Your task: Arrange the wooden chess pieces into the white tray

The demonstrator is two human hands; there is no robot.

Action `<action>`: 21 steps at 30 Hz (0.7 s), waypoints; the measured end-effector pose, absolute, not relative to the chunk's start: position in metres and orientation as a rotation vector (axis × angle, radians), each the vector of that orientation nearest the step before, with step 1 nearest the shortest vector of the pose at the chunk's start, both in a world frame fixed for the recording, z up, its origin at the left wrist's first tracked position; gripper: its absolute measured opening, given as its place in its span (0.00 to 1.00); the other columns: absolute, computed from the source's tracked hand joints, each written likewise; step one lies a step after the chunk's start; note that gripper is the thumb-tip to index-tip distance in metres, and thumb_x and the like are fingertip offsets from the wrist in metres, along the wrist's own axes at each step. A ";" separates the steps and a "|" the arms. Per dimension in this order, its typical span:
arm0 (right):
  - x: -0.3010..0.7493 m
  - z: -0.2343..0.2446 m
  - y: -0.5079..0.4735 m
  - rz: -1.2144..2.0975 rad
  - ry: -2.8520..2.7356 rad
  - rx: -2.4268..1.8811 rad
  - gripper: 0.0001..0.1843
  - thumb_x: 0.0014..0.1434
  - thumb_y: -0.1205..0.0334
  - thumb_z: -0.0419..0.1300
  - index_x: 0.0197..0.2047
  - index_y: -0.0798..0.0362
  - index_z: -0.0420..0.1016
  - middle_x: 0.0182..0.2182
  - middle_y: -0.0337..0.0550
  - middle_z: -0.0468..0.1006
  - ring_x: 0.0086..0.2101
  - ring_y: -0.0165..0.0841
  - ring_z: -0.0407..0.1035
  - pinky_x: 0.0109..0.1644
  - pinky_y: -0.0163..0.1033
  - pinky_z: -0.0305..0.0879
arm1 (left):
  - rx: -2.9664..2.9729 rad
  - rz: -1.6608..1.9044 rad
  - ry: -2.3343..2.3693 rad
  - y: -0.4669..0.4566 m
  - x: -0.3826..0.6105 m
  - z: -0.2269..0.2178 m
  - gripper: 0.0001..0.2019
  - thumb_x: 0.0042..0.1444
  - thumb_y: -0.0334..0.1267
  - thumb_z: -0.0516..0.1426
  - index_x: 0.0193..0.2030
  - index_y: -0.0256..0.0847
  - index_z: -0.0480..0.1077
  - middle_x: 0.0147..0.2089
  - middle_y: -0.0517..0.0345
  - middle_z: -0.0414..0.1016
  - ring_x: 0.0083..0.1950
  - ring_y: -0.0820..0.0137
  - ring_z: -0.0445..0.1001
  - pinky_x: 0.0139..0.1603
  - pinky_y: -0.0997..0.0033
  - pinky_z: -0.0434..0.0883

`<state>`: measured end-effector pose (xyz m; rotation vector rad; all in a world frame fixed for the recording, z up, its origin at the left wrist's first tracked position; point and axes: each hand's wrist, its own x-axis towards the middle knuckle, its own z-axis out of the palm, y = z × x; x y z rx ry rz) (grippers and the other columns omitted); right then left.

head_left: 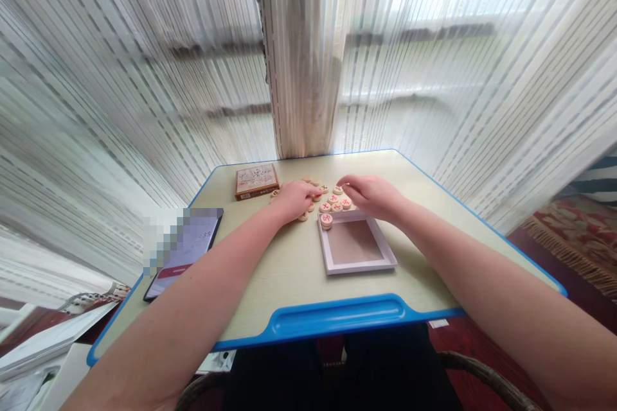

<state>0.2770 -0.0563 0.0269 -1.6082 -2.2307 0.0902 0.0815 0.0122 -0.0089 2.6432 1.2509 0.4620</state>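
Round wooden Chinese chess pieces (pixel 325 207) with red characters lie in a loose group in the middle of the table. My left hand (pixel 295 200) rests palm down over the left side of the group, fingers stretched out and touching pieces; some pieces are hidden beneath it. At the group's far right, the bent thumb and index finger of my right hand (pixel 370 194) close on the edge of one Chinese chess piece (pixel 338 190). Just nearer to me is a shallow white box tray (pixel 357 266), with a small stack of pieces (pixel 326 221) in its far left corner.
A brown printed box (pixel 256 181) sits at the back left of the table. Along the left edge lies a tablet or phone (pixel 186 253), partly blurred out. The table has a blue rim with a raised tray groove (pixel 337 316) in front. Striped sheer curtains (pixel 308 77) hang behind.
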 end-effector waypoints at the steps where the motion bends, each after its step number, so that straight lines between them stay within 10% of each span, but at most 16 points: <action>1: 0.278 0.028 -0.056 0.088 -2.221 -1.622 0.20 0.61 0.62 0.44 0.47 0.52 0.74 0.33 0.44 0.79 0.34 0.33 0.69 0.35 0.35 0.58 | 2.633 0.460 1.239 0.013 0.081 -0.009 0.19 0.55 0.29 0.51 0.49 0.48 0.74 0.46 0.57 0.78 0.50 0.62 0.72 0.52 0.56 0.68; 21: 0.285 0.025 -0.049 0.432 -1.636 -1.491 0.17 0.50 0.67 0.46 0.35 0.55 0.77 0.21 0.39 0.70 0.22 0.29 0.61 0.26 0.34 0.57 | 2.880 0.742 1.260 0.007 0.082 -0.011 0.13 0.61 0.36 0.49 0.46 0.41 0.73 0.45 0.52 0.76 0.46 0.64 0.71 0.50 0.62 0.68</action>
